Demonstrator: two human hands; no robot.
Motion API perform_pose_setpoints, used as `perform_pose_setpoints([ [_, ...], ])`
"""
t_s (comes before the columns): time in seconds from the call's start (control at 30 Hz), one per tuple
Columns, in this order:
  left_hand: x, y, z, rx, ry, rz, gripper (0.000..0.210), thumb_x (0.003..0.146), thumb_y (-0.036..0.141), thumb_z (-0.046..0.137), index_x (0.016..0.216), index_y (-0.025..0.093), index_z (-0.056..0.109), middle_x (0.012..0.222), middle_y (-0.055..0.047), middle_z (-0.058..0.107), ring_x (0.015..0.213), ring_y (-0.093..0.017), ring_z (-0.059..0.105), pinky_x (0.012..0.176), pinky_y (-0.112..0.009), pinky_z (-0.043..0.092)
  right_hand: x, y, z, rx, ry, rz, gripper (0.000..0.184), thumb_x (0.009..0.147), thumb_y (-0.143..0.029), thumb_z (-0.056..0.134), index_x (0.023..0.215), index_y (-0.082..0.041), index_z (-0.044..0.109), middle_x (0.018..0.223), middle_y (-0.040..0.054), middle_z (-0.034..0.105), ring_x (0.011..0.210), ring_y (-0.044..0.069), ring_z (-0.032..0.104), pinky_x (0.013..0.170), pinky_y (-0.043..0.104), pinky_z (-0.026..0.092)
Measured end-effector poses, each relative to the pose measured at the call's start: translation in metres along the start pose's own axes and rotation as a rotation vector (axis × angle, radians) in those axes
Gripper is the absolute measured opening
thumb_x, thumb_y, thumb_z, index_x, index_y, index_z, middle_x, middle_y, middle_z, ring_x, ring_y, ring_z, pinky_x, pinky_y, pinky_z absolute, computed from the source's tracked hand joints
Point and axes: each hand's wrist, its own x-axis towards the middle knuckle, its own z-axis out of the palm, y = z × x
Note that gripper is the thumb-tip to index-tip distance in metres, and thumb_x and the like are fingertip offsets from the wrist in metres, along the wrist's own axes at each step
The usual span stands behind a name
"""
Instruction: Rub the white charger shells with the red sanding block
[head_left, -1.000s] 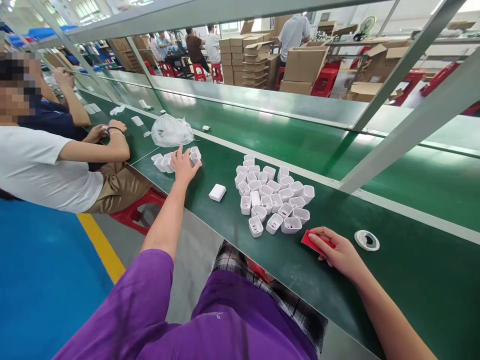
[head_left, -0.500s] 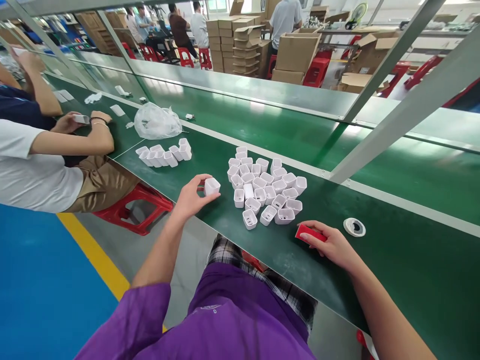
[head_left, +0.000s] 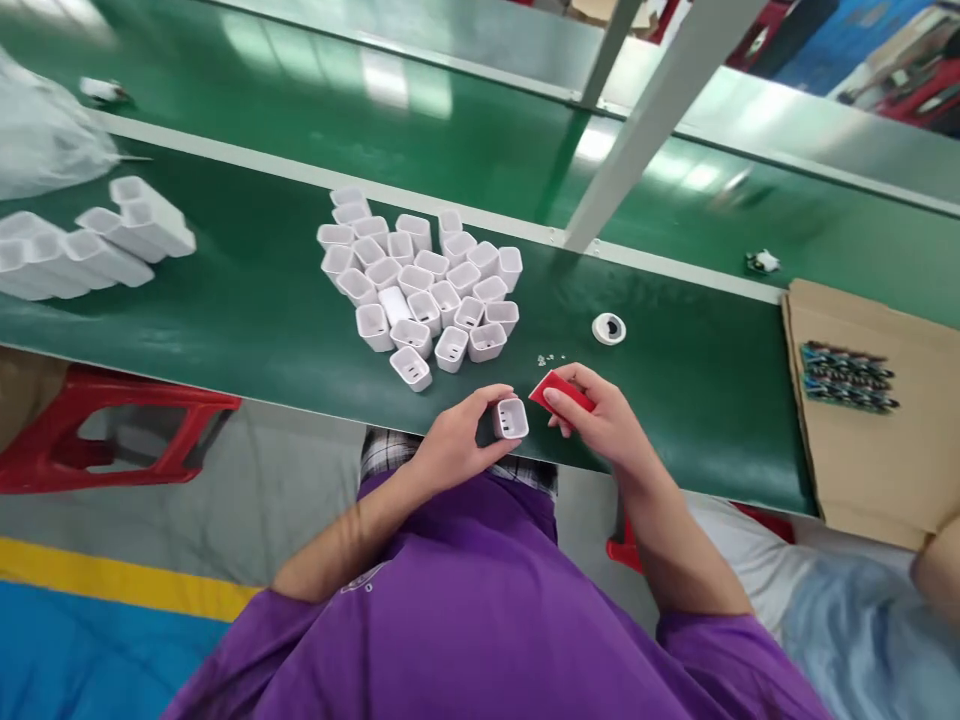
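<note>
We see two hands of the person at the near edge of the green surface (head_left: 255, 280). The left hand (head_left: 457, 437) is closed around one white case (head_left: 512, 418), gripping it on two sides, its open end turned up to us with dark slots inside. The right hand (head_left: 611, 415) pinches one red block (head_left: 553, 384) between thumb and fingers, its pale-edged end just beside the case; we see a gap between them.

Beyond the hands we count about twenty-eight cases in the main group (head_left: 451, 350), packed close, nearly all open end up; one shows a closed white face. At the left edge lies a second group (head_left: 112, 255) of leaning cases; we make out about seven, but some are cut off. Behind it is one clear bag (head_left: 52, 140).

We find one white ring (head_left: 609, 329) near the right hand, and a few white bits (head_left: 551, 357) too small to count surely. Farther right is one cardboard sheet (head_left: 877, 460) carrying one cluster of dark parts (head_left: 847, 378), blurred past counting. Two small white pieces lie beyond the pale strip, one far left (head_left: 103, 91), one right (head_left: 763, 262).
</note>
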Motion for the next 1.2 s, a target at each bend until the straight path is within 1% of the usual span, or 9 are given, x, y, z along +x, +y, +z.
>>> perform_pose_setpoints([
  [0.2,0.003,-0.004,-0.001,0.13,0.012,0.08,0.044,0.079,0.024,0.077,0.119,0.022,0.059,0.113,-0.005,0.072,0.104,-0.022,0.069,0.091,-0.035,0.058,-0.032,0.022,0.027,0.178,0.095,0.067,0.039,0.087,-0.054,0.063,0.106,-0.02,0.064,0.073,-0.0024,0.066,0.046,0.008,0.053,0.049,0.023,0.048],
  [0.43,0.004,-0.002,-0.002,0.224,0.016,0.088,0.034,0.083,0.024,0.074,0.116,0.02,0.065,0.108,-0.006,0.072,0.107,-0.022,0.067,0.09,-0.034,0.058,-0.016,0.017,0.03,-0.039,-0.049,-0.15,0.035,0.089,-0.042,0.065,0.118,-0.025,0.072,0.105,0.0036,0.075,0.078,0.016,0.067,0.069,0.027,0.053],
  [0.53,0.004,-0.002,-0.003,0.227,-0.007,0.099,0.033,0.083,0.022,0.074,0.115,0.019,0.066,0.11,-0.006,0.072,0.11,-0.022,0.066,0.091,-0.034,0.058,-0.007,0.01,0.025,-0.144,-0.093,-0.133,0.039,0.087,-0.04,0.069,0.122,-0.024,0.07,0.081,-0.0007,0.072,0.065,0.013,0.059,0.063,0.025,0.047],
  [0.63,0.005,-0.003,-0.005,0.234,-0.011,0.134,0.032,0.081,0.021,0.077,0.111,0.02,0.067,0.109,-0.006,0.072,0.11,-0.023,0.064,0.093,-0.037,0.057,0.002,0.002,0.024,-0.216,-0.086,-0.082,0.034,0.083,-0.043,0.073,0.109,-0.021,0.071,0.056,-0.0081,0.051,0.053,0.01,0.044,0.054,0.023,0.036],
  [0.7,0.006,-0.003,-0.006,0.241,-0.005,0.153,0.03,0.079,0.023,0.079,0.106,0.019,0.067,0.106,-0.006,0.071,0.107,-0.024,0.063,0.092,-0.038,0.057,0.007,-0.002,0.026,-0.208,-0.108,-0.066,0.029,0.082,-0.045,0.074,0.096,-0.021,0.069,0.053,-0.0094,0.046,0.051,0.009,0.039,0.051,0.023,0.032],
  [0.8,0.008,-0.005,-0.006,0.244,-0.008,0.155,0.028,0.078,0.023,0.08,0.101,0.019,0.067,0.1,-0.005,0.07,0.1,-0.022,0.063,0.086,-0.037,0.057,0.013,-0.003,0.031,-0.138,-0.1,-0.063,0.029,0.081,-0.047,0.074,0.084,-0.02,0.066,0.056,-0.0082,0.051,0.052,0.008,0.04,0.052,0.023,0.031],
  [0.93,0.009,-0.006,-0.005,0.252,0.008,0.179,0.031,0.078,0.024,0.08,0.105,0.018,0.066,0.099,-0.004,0.069,0.098,-0.022,0.063,0.086,-0.036,0.056,0.018,0.004,0.039,0.048,0.03,-0.055,0.033,0.079,-0.049,0.074,0.075,-0.02,0.061,0.056,-0.0074,0.049,0.051,0.008,0.04,0.051,0.023,0.031],
  [1.07,0.008,-0.005,-0.002,0.26,0.026,0.173,0.036,0.078,0.023,0.08,0.111,0.02,0.066,0.098,-0.003,0.068,0.095,-0.021,0.062,0.087,-0.036,0.054,0.017,0.011,0.036,0.247,0.219,0.044,0.034,0.078,-0.051,0.072,0.081,-0.022,0.055,0.056,-0.0085,0.052,0.042,0.007,0.039,0.043,0.022,0.032],
  [1.2,0.006,-0.004,0.003,0.248,0.061,0.161,0.033,0.076,0.019,0.081,0.105,0.02,0.066,0.094,-0.002,0.066,0.095,-0.02,0.061,0.085,-0.035,0.054,0.01,0.004,0.031,0.141,0.024,0.081,0.036,0.075,-0.048,0.076,0.093,-0.022,0.059,0.056,-0.0085,0.056,0.043,0.008,0.045,0.042,0.022,0.035],
])
